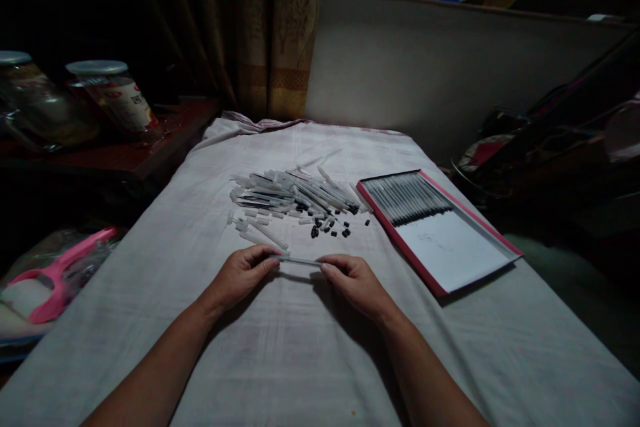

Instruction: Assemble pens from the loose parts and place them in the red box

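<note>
My left hand and my right hand are both closed, each pinching one end of a thin clear pen tube held level just above the white cloth. Just beyond my hands lies a pile of clear pen barrels and refills. Small black caps are scattered at the pile's near edge, with short white caps to its left. To the right sits a shallow red-rimmed box with a row of finished pens in its far half.
Two lidded jars stand on a dark wooden shelf at the left. A pink plastic tool lies on a bag at the lower left. A curtain hangs behind, and dark bags are piled at the right.
</note>
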Available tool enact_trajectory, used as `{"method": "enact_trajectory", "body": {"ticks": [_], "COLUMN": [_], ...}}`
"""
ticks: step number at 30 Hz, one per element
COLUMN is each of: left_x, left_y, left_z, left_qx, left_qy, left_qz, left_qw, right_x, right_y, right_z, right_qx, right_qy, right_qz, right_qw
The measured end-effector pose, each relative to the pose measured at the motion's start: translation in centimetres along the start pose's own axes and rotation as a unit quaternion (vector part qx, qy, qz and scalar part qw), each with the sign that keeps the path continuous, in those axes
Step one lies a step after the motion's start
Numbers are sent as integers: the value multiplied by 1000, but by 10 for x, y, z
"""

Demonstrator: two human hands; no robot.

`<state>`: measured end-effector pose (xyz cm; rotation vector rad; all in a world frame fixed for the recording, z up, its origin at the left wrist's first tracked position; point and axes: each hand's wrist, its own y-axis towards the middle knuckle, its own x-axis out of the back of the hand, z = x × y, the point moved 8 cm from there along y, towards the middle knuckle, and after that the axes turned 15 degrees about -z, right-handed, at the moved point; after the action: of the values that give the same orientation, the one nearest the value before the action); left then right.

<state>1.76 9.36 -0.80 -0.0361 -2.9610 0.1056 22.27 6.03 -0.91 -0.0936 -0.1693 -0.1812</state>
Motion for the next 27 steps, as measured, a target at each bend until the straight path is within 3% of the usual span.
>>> {"method": "enact_trajectory", "body": {"ticks": [6, 13, 18, 21, 24, 27], "left_x": [3, 6, 3, 6, 9, 10], "left_y": [2, 4, 4, 5, 6, 7], "left_z": [-2, 1, 4, 6, 8, 10], "left_qx": [-8, 29, 43, 68, 88, 95], "left_qy": [26, 6, -11, -45, -54, -49], "left_qz": [-5, -20, -23, -37, -37, -29], "left_qw": [1000, 999, 999, 996, 994, 994], "right_x": [-10, -18, -11, 23, 91, 156], "right_y": [0, -5, -5, 6, 27, 53], "right_z": [5, 10, 22, 42, 57, 58], "right_qx": [62, 108, 139, 196, 222, 189], "right_qy": [-51, -78, -142, -138, -99, -113], "right_qz": [32, 16, 0, -91, -255, -381], "right_qw": [996, 991, 980, 967, 936, 898]}}
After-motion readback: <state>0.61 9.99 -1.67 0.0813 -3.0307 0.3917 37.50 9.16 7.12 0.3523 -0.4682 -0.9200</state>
